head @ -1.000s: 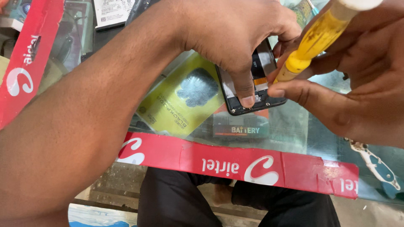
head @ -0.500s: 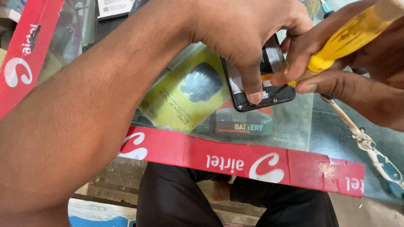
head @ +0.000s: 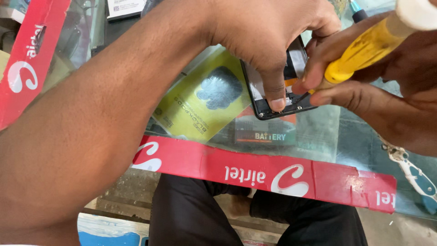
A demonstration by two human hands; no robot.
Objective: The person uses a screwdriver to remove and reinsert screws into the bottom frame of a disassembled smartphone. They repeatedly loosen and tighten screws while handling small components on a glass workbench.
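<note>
The opened black smartphone with its back removed (head: 291, 98) lies on the glass worktop (head: 346, 132), its lower edge facing you, just above a battery package visible under the glass. Your left hand (head: 273, 36) is clamped over the phone from above, one fingertip (head: 276, 104) pressed on the bottom end of the frame to pin it. Your right hand (head: 364, 86) is closed around the yellow plastic-handled screwdriver (head: 364, 50), gripped low near the shaft.

Since a moment ago the screwdriver has swung from steep to a flatter slant, and its tip now sits at the phone's lower right corner, right beside your pinning finger; it seems to be on a screw, though the spot is too small to tell. The phone itself has hardly shifted, so your hold is doing its job.

To the left of the phone, a yellow-green card with a dark blotch (head: 205, 102) lies under the glass. A red printed strip (head: 255, 171) runs along the worktop's near edge, and your dark trousers (head: 209, 218) show below.
</note>
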